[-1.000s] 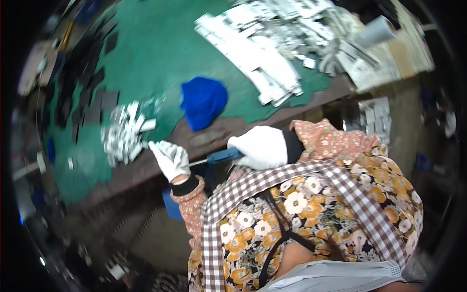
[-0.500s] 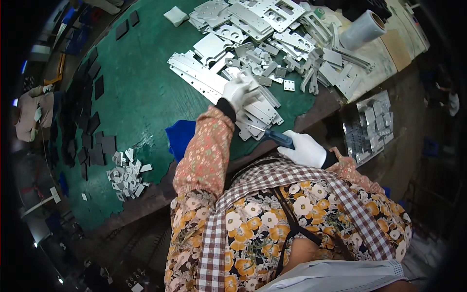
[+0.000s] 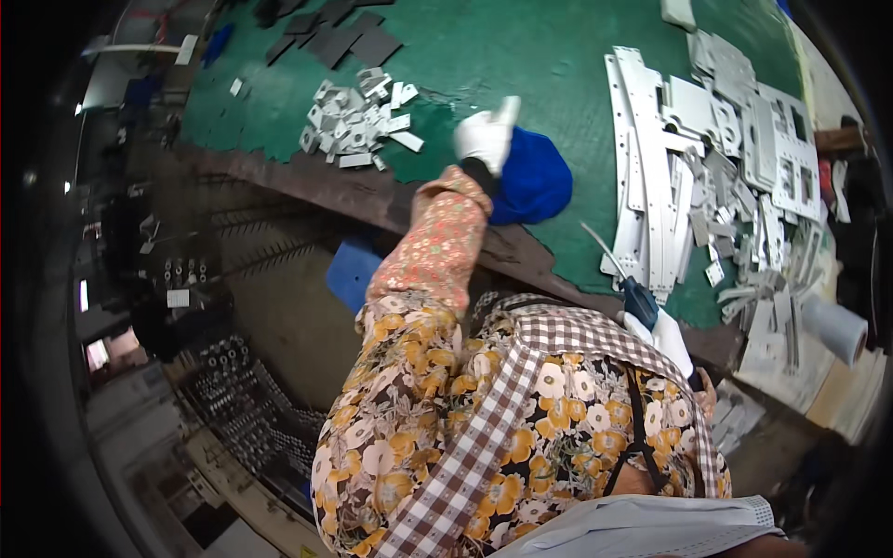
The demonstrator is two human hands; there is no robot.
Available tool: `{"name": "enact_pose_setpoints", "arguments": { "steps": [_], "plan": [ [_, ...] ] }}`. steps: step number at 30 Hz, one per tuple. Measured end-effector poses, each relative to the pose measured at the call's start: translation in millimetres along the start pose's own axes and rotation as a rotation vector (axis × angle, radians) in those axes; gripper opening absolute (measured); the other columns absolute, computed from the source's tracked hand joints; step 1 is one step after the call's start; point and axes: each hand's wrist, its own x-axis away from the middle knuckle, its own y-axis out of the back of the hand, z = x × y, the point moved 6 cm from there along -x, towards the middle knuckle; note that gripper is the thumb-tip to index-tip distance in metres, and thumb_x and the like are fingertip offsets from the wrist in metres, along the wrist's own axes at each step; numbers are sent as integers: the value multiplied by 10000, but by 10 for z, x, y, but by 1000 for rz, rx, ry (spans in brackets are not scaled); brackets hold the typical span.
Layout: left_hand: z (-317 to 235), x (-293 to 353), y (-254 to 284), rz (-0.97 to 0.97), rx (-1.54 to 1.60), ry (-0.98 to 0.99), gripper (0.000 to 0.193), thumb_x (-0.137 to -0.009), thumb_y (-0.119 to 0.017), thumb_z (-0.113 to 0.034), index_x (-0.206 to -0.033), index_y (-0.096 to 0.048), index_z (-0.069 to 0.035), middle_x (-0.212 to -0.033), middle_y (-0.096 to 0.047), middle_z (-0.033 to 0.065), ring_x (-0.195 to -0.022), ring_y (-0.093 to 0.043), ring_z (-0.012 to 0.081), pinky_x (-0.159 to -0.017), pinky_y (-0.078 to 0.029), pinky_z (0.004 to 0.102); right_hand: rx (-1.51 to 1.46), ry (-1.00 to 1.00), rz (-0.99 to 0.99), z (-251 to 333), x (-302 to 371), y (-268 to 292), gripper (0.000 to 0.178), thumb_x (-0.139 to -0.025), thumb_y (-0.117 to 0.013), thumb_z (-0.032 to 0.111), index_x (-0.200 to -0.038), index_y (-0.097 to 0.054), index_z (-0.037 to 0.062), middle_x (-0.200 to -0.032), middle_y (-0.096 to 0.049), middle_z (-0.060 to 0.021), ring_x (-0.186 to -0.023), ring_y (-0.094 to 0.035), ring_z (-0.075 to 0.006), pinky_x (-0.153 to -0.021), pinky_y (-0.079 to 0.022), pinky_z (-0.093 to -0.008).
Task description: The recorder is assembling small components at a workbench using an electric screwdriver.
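Note:
My left hand (image 3: 484, 141), in a white glove, hovers at the edge of a blue cloth (image 3: 535, 181), right of a pile of small metal parts (image 3: 349, 121). Its fingers look closed; a pale, square-ended shape sticks up from them, too unclear to name. Low at the table's front edge, my right hand (image 3: 665, 339), also gloved, grips a screwdriver (image 3: 640, 302) by its dark blue handle. The shaft points up and left, its tip over the green table top (image 3: 567, 84). Just beyond lie long drilled metal strips (image 3: 651, 186).
Flat metal plates and brackets (image 3: 763, 139) are heaped on the right. Beside them is a roll of clear film (image 3: 833, 327). Dark square pads (image 3: 344, 42) lie at the far left. The table's front edge (image 3: 391, 200) is ragged brown, with a blue stool (image 3: 353, 272) below it.
My left hand has left the metal plates and moved left, beside the small parts and the blue cloth. The view has turned left. My right hand still holds the screwdriver near the front edge.

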Motion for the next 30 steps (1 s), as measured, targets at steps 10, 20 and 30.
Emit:
{"name": "enact_pose_setpoints", "arguments": {
  "steps": [10, 20, 30],
  "plan": [
    [853, -454, 1141, 2, -773, -689, 321, -783, -488, -86, -1085, -572, -157, -1080, -582, 62, -1062, -520, 249, -863, -416, 382, 97, 72, 110, 434, -99, -139, 435, -864, -621, 311, -1121, -527, -27, -911, -638, -182, -833, -616, -245, -767, -454, -321],
    [846, -736, 1455, -105, -68, -444, 277, -789, -636, -58, -1057, -587, -103, -865, -612, 66, -806, -615, 242, -696, -491, 377, 300, 117, 49, 929, -70, -358, 436, -855, -618, 356, -1116, -544, 15, -836, -640, -205, -790, -634, -356, -703, -472, -361],
    [1592, 848, 2053, 270, 1928, 305, 450, -958, -404, -400, -1125, -542, -6, -759, -561, 75, -600, -485, 152, -420, -354, 229, 700, 615, 269, 2272, -512, -1573, 362, -811, -637, 360, -991, -590, 49, -686, -605, -226, -674, -612, -386, -596, -482, -449]
  ]
}}
